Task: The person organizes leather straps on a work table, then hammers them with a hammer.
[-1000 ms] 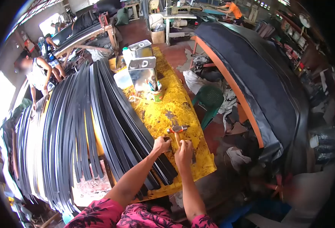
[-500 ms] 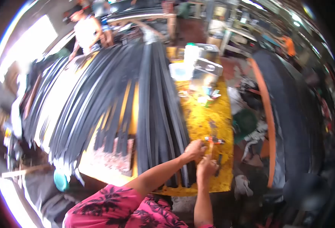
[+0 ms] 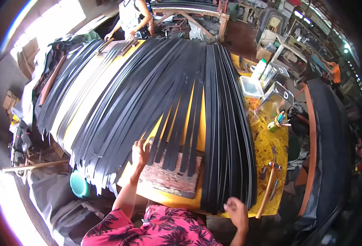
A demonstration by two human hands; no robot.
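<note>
My left hand (image 3: pixel 140 153), fingers apart, reaches to the lower ends of the long black strips (image 3: pixel 123 110) spread over the yellow table. Just right of it, several strip ends lie over a worn reddish board (image 3: pixel 170 180). My right hand (image 3: pixel 237 212), fingers loosely bent and apart with nothing seen in them, is at the table's front edge beside a dense bundle of black strips (image 3: pixel 229 135). Farther right, a hammer (image 3: pixel 267 190) with a wooden handle lies on the yellow tabletop (image 3: pixel 267 143), its head away from me.
Clear plastic containers (image 3: pixel 276 98), a white bottle (image 3: pixel 259 69) and a small holder of pens or tools (image 3: pixel 277 122) stand at the table's right. Another person (image 3: pixel 133 18) works across the table at a second board (image 3: pixel 117 48). A dark padded roll (image 3: pixel 328 151) lies right.
Both hands were together at the hammer; now it lies on the table. My left hand has moved left to the strips, my right hand back toward the front edge. The view has turned left.
</note>
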